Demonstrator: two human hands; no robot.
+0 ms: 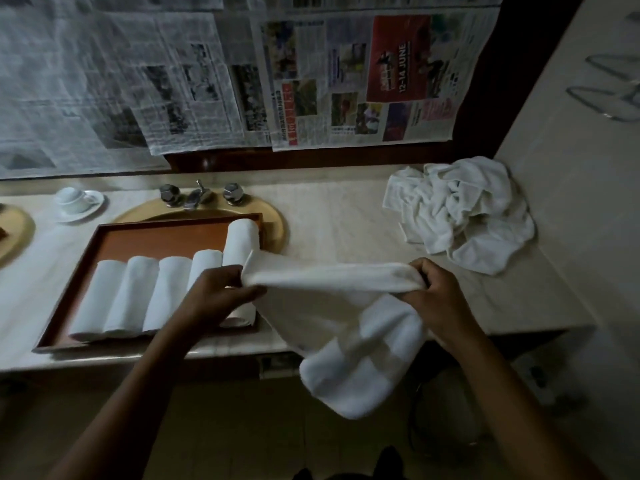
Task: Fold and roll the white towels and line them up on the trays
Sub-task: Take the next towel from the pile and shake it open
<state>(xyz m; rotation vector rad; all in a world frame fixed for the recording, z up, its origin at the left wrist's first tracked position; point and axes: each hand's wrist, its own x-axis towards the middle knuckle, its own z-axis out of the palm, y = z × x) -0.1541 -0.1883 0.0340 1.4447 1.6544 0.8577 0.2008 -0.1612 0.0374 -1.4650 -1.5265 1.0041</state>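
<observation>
Over a pale marble counter, where a wooden tray carries five rolled towels, the left hand and right hand pinch a white towel stretched taut, its lower part hanging past the counter's edge.

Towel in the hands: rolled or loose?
Loose, unrolled: the towel hangs limp from its top edge, pinched at either end by the left hand and right hand. Folded double? Cannot tell.

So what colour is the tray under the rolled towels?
Reddish-brown, like wood. The tray shows best in the head view.
</observation>
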